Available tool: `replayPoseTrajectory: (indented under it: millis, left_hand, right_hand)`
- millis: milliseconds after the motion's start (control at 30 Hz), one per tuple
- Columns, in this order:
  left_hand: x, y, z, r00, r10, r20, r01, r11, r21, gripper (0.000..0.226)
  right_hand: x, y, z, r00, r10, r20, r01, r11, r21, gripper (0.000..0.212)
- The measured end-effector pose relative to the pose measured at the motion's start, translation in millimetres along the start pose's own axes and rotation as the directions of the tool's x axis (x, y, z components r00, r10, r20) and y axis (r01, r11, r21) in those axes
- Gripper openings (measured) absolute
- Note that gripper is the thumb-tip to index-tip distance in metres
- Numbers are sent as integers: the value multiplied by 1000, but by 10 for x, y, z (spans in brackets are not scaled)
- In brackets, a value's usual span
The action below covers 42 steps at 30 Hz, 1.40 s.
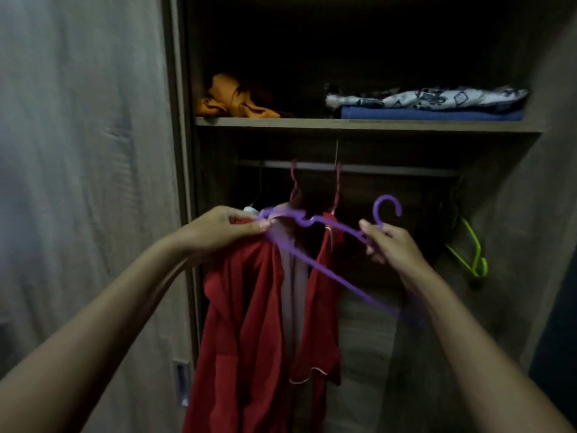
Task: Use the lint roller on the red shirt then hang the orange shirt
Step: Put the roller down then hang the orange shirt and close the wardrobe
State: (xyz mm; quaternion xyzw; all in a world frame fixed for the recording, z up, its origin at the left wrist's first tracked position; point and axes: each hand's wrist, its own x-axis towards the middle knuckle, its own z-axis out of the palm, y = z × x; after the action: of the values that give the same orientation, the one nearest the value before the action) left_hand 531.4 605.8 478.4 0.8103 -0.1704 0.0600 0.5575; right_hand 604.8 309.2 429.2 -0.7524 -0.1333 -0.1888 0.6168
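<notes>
A purple plastic hanger (324, 270) is held tilted in front of the open wardrobe. My left hand (224, 229) pinches its left end, close to the shoulder of the red shirt (249, 323). My right hand (393, 248) grips the hanger just below its hook. The red shirt hangs from the rail (390, 170) on a red hanger (295, 182). The orange shirt (234, 98) lies crumpled on the left of the shelf (343, 124) above. No lint roller is in view.
Folded blue and patterned white clothes (437, 104) lie on the right of the shelf. A second red hanger (337, 189) and a green hanger (471, 254) hang from the rail. The wardrobe door (87, 182) stands at the left.
</notes>
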Motion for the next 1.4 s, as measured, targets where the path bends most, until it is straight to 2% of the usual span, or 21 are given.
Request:
replayPoseTrajectory:
  millis: [33,67,133,233,333,400,500,600,733,833,933,1000,1100,1167,1233,1333,1367,1400]
  left_hand:
    - [-7,14,-63,998,-46,-43,42,996,-80,15]
    - [-4,12,-130,994,-77,-81,67,990,-121,16]
    - [7,-2,-186,982,-95,-162,80,992,-100,22]
    - [52,-9,-28,943,-51,-329,89,991,103,17]
    - [133,1,171,908,-36,-417,106,984,146,14]
    - [164,56,211,896,-57,-441,110,989,94,12]
    - [121,187,187,902,-75,-425,60,997,-50,9]
    - [34,236,104,908,-61,-415,8,992,-128,10]
    - [-54,7,8,892,-80,-445,-6,982,-190,12]
    - [-113,-276,-2,884,-160,-440,27,956,-292,10]
    - [-183,-518,29,873,-258,-414,73,909,-411,14]
    - [-217,-666,70,857,-257,-447,88,927,-364,19]
    - [-262,-834,131,834,-46,-551,56,998,1,22]
    - [-309,-825,233,830,82,-551,51,974,222,21]
    - [-339,-750,403,818,220,-531,2,923,386,20]
    - [-295,-617,702,832,379,-404,-119,835,538,22]
    - [-274,-572,780,857,392,-334,-152,813,563,23]
    - [-257,-540,823,889,377,-261,-177,808,562,25]
  right_hand:
    - [-22,-14,2,999,30,-26,-25,986,162,30]
    - [-55,-55,22,997,77,-21,-64,928,367,30]
    - [-123,-192,111,989,147,34,-131,725,677,32]
    - [-256,-456,382,987,133,86,-143,520,842,34]
    - [-411,-687,754,991,114,70,-107,354,929,35]
    - [-498,-718,954,994,108,-25,-17,369,929,36]
    - [-574,-504,1146,973,72,-217,134,591,796,32]
    - [-601,-64,1213,965,21,-263,133,821,555,26]
    - [-591,400,1091,970,-14,-241,99,932,348,24]
    - [-589,569,902,972,-97,-212,123,986,111,27]
    - [-614,641,706,978,-160,-136,144,983,-116,40]
    - [-645,615,606,981,-178,-82,157,965,-210,37]
    - [-696,575,477,978,-205,-26,185,925,-331,33]
    - [-715,591,395,976,-217,9,201,890,-409,32]
    - [-759,606,364,967,-232,103,252,826,-504,30]
    - [-847,563,445,882,-254,397,462,634,-620,29]
    - [-857,503,462,855,-247,456,503,607,-615,28]
    - [-839,420,447,851,-243,466,505,625,-595,28]
